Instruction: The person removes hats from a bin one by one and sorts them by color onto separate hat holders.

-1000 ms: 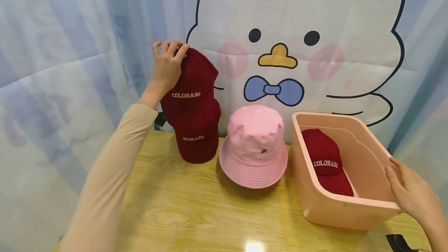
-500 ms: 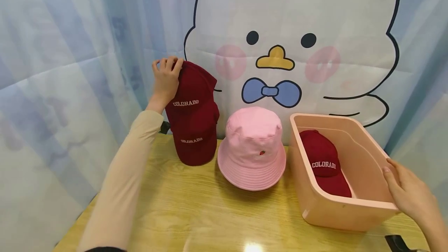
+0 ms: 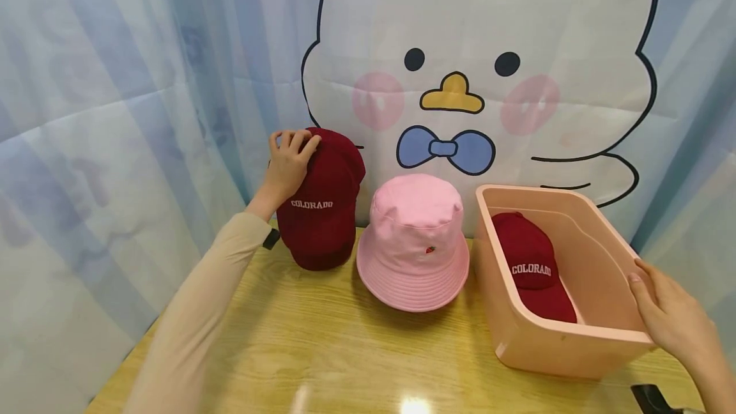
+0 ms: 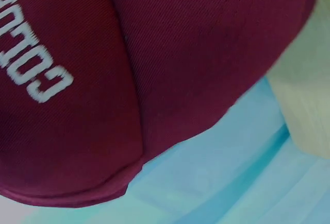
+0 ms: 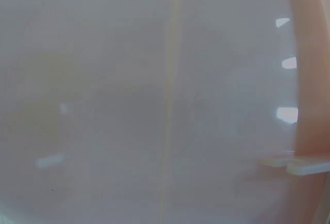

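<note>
A pale blue and white curtain [image 3: 115, 94] hangs at the far left, beyond the left edge of the yellow wood-grain worktop [image 3: 345, 363]. Over that edge reaches an arm in a beige sleeve [image 3: 201, 292], with a black band [image 3: 271, 238] at the cuff. The left hand [image 3: 289, 170] is at the worktop's back left corner, its fingers bent over the top of a dark red fabric baseball cap [image 3: 333, 181], gripping it there. The cap stands tall with its brim downward and white "COLORADO" lettering across the front; the left wrist camera shows its cloth and part of the lettering close up. A darker curve under its brim may belong to another cap beneath, but the view does not settle it.

Just to the right, near the middle of the back edge, a pink cloth bucket hat [image 3: 416, 241] with a small red strawberry motif rests brim down. Behind it spreads a backdrop [image 3: 454, 5] printed with a white bird in a blue bow tie.

Just beside the hat, towards the back right corner, is a deep peach plastic bin [image 3: 563, 353]. Inside, along its left wall, lies a second dark red "COLORADO" cap [image 3: 523, 241], its brim towards the front. The right hand [image 3: 678, 312] grips the bin's right rim, thumb and forefinger over the edge, the remaining fingers out of sight.
</note>
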